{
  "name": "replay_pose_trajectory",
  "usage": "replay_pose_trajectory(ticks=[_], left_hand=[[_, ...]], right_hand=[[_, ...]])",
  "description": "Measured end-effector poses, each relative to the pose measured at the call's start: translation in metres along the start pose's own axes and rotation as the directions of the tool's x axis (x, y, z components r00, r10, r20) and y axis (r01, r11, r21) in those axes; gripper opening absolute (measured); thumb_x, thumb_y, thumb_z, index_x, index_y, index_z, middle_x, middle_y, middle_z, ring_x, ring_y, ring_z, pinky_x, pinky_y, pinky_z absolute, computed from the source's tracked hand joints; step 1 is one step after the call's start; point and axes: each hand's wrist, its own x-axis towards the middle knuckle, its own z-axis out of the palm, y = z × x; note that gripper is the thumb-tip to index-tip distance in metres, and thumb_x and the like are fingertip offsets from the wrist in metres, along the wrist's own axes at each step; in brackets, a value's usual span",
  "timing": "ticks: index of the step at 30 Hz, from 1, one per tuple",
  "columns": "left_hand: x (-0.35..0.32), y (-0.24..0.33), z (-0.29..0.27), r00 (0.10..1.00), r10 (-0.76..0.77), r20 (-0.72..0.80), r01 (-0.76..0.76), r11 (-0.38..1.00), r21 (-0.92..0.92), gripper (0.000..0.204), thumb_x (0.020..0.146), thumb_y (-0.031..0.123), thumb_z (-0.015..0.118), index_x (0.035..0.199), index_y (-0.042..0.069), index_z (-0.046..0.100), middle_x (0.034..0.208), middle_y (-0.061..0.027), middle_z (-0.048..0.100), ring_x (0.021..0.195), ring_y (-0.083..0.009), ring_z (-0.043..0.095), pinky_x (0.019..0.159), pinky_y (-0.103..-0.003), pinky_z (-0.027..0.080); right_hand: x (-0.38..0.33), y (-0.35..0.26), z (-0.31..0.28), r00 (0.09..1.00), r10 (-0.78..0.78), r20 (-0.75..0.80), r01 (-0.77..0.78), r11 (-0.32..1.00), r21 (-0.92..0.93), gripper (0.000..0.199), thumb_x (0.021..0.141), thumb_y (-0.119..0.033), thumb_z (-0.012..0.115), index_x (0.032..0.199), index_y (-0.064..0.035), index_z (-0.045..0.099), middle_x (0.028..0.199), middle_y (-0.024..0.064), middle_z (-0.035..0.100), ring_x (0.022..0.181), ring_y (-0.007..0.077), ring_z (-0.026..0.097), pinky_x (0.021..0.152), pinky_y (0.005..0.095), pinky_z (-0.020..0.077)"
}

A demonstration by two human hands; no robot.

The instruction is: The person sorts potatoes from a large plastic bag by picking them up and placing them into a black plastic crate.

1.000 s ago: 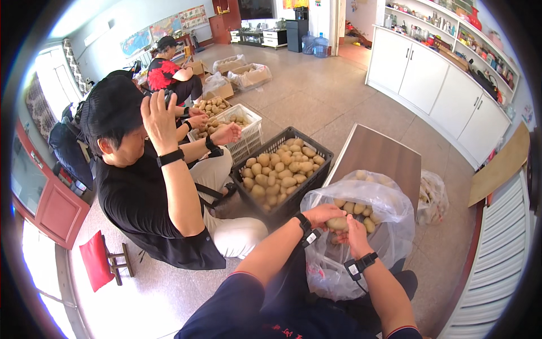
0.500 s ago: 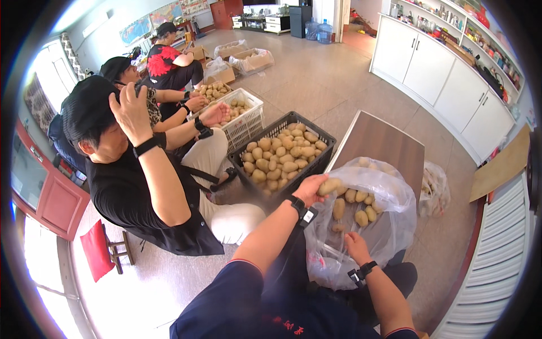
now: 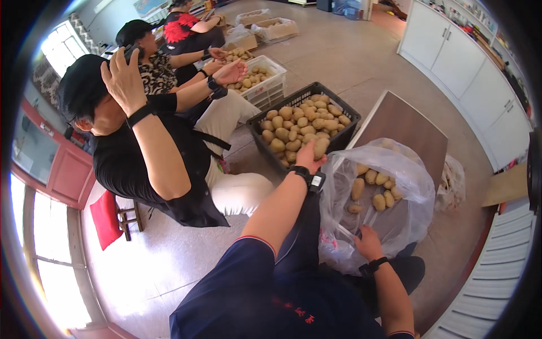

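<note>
My left hand [image 3: 306, 160] is closed around a potato [image 3: 320, 148] at the near side of a black plastic crate [image 3: 351, 127]. Many loose potatoes [image 3: 307, 120] fill that crate. To the right, a clear plastic bag [image 3: 415, 175] lies with its mouth open toward me on a brown tabletop [image 3: 403, 121]. Several potatoes [image 3: 379, 179] rest inside it. My right hand [image 3: 368, 243] grips the near edge of the bag; its fingertips are partly hidden by the film.
Left of me a person in black [image 3: 152, 152] sits, one hand raised to the head. Two more people sit beyond, near a white crate [image 3: 275, 79] of potatoes. A red-seated stool [image 3: 106, 220] stands at left, a white radiator [image 3: 485, 277] at right.
My left hand has carried the potato from the bag's opening leftward to the black crate. My right hand stays at the bag's edge. The whole view has shifted.
</note>
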Motion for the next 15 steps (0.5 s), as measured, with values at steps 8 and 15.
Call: replay_pose_trajectory(ticks=[8,15], left_hand=[[0.009,0.009,-0.01,0.974,0.004,-0.227,-0.031,0.993,-0.114,0.034,0.095,0.037,0.057,0.114,0.008,0.054,0.101,-0.0125,0.058,0.076,-0.0286,0.058,0.059,-0.038,0.056],[0.015,0.008,-0.019,0.925,0.093,-0.37,-0.133,0.987,-0.084,0.03,0.094,0.028,0.06,0.112,0.004,0.057,0.111,-0.013,0.056,0.085,-0.0308,0.059,0.062,-0.036,0.057]], right_hand=[[-0.003,-0.013,-0.011,0.999,0.033,0.015,-0.033,0.999,-0.015,0.044,0.082,-0.026,0.067,0.118,-0.001,0.062,0.131,0.0258,0.054,0.118,0.0426,0.053,0.103,0.0447,0.0411],[0.0,-0.002,-0.007,0.999,0.034,0.028,-0.032,0.999,-0.039,0.045,0.082,-0.028,0.067,0.119,-0.0022,0.063,0.134,0.0217,0.054,0.116,0.0419,0.054,0.101,0.0447,0.043]])
